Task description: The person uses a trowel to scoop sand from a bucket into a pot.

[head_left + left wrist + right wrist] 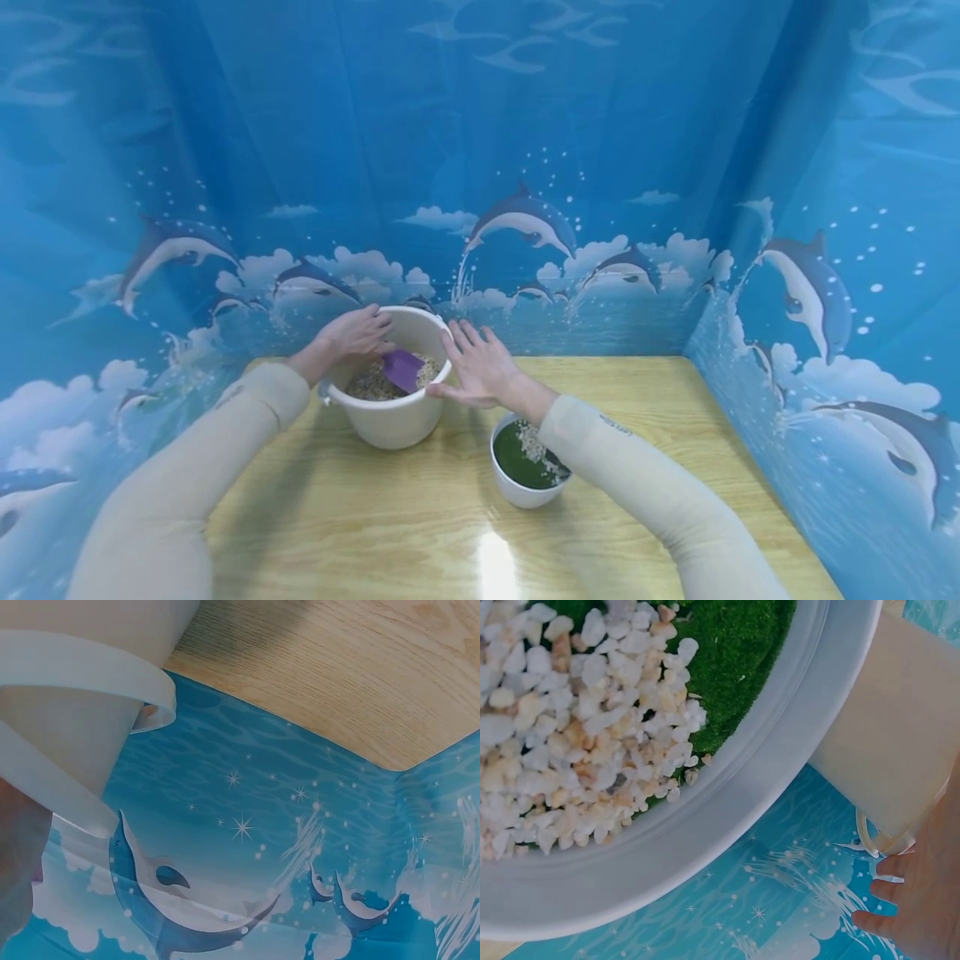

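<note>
Mid-scoop stage, I'd say: left hand point(352, 333) grip wrapped on the bucket point(390, 417) rim at 10 o'clock; right hand point(480, 367) released, flat at 3. Purple scoop point(403, 368) lies inside on gravel. Next: grab it w/ care.

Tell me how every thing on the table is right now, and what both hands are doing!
Bucket: upright, holds pale pebbles, no lid.
Purple scoop: lying in the bucket on the pebbles, nobody holding it.
Small white bowl: upright, green moss inside with white pebbles piled on part of it.
Left hand: grips the bucket's far rim.
Right hand: fingers straight, flat against the bucket's right rim.
</note>
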A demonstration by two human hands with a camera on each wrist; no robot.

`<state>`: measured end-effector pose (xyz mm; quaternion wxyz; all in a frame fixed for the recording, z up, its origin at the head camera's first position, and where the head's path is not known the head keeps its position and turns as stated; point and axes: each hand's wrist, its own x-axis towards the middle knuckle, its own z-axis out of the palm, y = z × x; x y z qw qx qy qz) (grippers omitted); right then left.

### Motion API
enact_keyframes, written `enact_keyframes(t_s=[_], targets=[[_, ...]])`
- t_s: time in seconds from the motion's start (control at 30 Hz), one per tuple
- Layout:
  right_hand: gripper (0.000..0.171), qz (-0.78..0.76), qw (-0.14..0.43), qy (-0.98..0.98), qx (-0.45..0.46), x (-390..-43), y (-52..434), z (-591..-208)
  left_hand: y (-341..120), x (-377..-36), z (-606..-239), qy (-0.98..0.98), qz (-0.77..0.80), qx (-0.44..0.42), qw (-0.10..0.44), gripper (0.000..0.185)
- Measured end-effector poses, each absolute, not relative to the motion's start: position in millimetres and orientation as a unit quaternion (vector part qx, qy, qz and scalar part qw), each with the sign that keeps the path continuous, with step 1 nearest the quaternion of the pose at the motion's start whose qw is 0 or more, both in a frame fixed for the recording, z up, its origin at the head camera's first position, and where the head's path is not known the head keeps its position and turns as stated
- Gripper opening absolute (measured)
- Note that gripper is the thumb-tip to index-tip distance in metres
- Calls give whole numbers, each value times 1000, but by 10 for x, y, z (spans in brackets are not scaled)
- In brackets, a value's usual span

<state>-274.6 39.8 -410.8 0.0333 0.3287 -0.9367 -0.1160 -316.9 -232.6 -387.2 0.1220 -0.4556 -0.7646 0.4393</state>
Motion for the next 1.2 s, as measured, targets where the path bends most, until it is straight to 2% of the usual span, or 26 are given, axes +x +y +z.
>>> enact_keyframes(t_s=[0.1, 0.27, 0.6, 0.77, 0.93, 1.2], targets=[[108, -116, 33, -937, 329, -2745, 403, -4101, -2334, -3169, -3891, -760, 431, -468, 133, 29], [108, -116, 35, -937, 329, -2746, 404, -4101, -2338, -3154, -3920, -758, 421, -476, 145, 29], [107, -108, 34, -937, 331, -2749, 398, -4107, -2333, -3120, -3934, -784, 396, -463, 116, 38], [107, -109, 35, -937, 330, -2746, 402, -4114, -2345, -3105, -3973, -787, 374, -473, 131, 26], [107, -108, 34, -937, 329, -2745, 406, -4127, -2363, -3092, -4029, -790, 360, -475, 146, 27], [108, -107, 38, -936, 332, -2756, 406, -4131, -2369, -3056, -4053, -812, 336, -461, 124, 26]])
